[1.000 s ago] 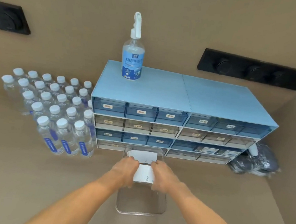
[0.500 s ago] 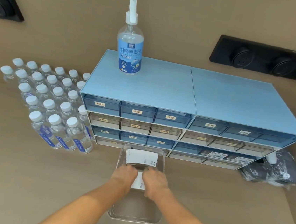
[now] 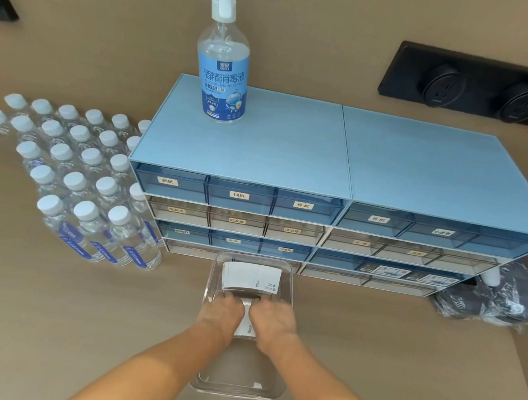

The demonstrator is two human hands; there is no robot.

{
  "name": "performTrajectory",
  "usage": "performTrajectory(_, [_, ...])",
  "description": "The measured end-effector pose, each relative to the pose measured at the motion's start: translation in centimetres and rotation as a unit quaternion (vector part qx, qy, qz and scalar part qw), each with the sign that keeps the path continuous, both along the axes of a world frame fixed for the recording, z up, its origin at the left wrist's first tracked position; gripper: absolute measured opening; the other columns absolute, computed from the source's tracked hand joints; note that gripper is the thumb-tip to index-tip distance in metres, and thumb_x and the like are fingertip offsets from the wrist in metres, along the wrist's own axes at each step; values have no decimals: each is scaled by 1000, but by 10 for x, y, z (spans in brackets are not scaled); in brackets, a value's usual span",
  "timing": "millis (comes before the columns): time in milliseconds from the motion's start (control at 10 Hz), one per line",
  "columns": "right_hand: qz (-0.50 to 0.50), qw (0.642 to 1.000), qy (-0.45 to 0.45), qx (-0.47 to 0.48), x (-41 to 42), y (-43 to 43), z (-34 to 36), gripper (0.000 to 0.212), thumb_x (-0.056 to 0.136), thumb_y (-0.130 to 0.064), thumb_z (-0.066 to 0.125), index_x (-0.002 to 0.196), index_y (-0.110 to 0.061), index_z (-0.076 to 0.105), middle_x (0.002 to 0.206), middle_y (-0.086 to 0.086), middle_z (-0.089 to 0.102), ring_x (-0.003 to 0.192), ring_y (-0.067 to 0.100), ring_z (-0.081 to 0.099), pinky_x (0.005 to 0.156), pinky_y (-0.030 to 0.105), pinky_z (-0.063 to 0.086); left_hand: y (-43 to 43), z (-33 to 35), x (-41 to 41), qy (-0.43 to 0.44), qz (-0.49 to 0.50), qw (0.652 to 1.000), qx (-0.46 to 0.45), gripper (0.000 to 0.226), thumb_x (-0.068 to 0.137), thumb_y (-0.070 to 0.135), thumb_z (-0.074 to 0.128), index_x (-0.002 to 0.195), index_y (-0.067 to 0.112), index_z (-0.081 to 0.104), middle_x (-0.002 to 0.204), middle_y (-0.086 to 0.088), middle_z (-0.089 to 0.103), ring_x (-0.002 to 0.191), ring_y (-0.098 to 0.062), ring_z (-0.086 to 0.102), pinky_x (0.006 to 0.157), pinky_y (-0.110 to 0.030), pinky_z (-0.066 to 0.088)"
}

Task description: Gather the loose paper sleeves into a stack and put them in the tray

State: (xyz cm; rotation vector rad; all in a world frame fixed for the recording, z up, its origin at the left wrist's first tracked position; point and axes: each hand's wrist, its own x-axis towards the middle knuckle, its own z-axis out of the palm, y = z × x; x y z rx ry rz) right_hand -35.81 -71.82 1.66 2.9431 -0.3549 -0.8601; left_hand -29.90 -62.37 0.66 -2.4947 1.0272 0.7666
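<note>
Being pinched between left hand and right hand, both closed on it: paper sleeve stack, inside clear tray. Second stack is lying at tray's far end.

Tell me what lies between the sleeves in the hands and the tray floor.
Nothing visible does. The left hand and right hand hold the paper sleeves inside the clear tray. An earlier stack fills the far end; the near floor looks bare.
</note>
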Motion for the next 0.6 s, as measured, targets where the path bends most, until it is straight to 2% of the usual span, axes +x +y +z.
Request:
performTrajectory(200, [-16, 1000, 2, 14, 1, 3, 5, 65, 75, -9, 78, 131, -3, 47, 132, 17, 54, 124, 33, 53, 104, 40, 41, 0, 3, -1, -3, -4, 1000, -26, 63, 80, -3, 66, 137, -1, 40, 135, -18, 42, 129, -34, 42, 104, -42, 46])
performTrajectory(400, [-43, 998, 21, 37, -3, 4, 10, 86, 64, -26, 90, 133, -3, 43, 132, 16, 53, 121, 32, 55, 96, 39, 48, -2, 11, -6, -17, -23, 999, -19, 68, 77, 6, 75, 136, -1, 41, 134, -19, 45, 126, -33, 43, 107, -38, 42])
performTrajectory(500, [-39, 997, 19, 56, -7, 1, 21, 86, 63, -34, 90, 130, -4, 47, 130, 13, 55, 119, 30, 56, 93, 39, 50, -1, 25, -10, -29, -51, 998, -12, 74, 75, 16, 80, 136, -1, 41, 133, -19, 45, 125, -34, 43, 107, -41, 40])
performTrajectory(600, [-63, 994, 7, 88, -10, 1, 37, 70, 67, -32, 88, 122, -6, 54, 124, 11, 59, 115, 29, 59, 89, 38, 51, 3, 40, -12, -16, -57, 998, -19, 78, 73, 29, 83, 134, 0, 43, 131, -17, 48, 123, -34, 46, 106, -40, 39])
